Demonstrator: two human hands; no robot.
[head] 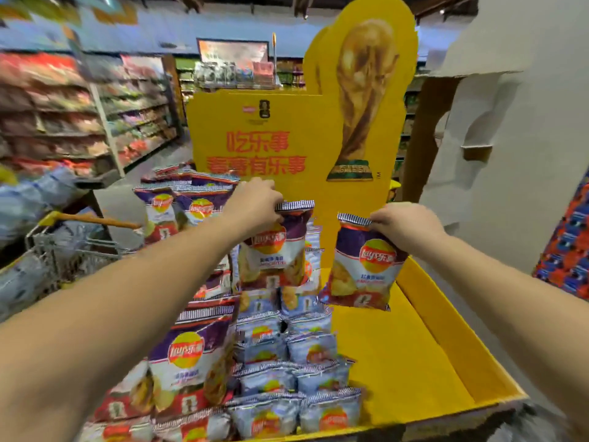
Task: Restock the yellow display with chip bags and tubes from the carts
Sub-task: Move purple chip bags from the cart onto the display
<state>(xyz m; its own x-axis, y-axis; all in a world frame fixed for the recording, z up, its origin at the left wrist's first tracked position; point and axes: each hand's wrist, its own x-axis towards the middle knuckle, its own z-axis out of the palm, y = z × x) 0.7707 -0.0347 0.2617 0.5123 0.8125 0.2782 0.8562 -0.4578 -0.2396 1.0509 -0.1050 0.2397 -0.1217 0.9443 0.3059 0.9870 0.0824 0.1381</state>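
Note:
The yellow display (424,339) is a cardboard bin with a tall yellow backboard showing a trophy picture. Its left half is stacked with purple, white and pale blue chip bags (287,365); its right half shows bare yellow floor. My left hand (255,202) pinches the top seam of a purple-and-white chip bag (274,250) hanging above the stacked bags. My right hand (404,223) pinches the top of a second purple-and-white chip bag (366,266), which hangs over the bare right side of the bin.
A wire shopping cart (60,250) with an orange handle stands at the left, bags inside it. Store shelves (79,122) of snacks run along the left aisle. A pale cardboard wall (516,154) rises at the right, next to a red-and-blue stack (570,250).

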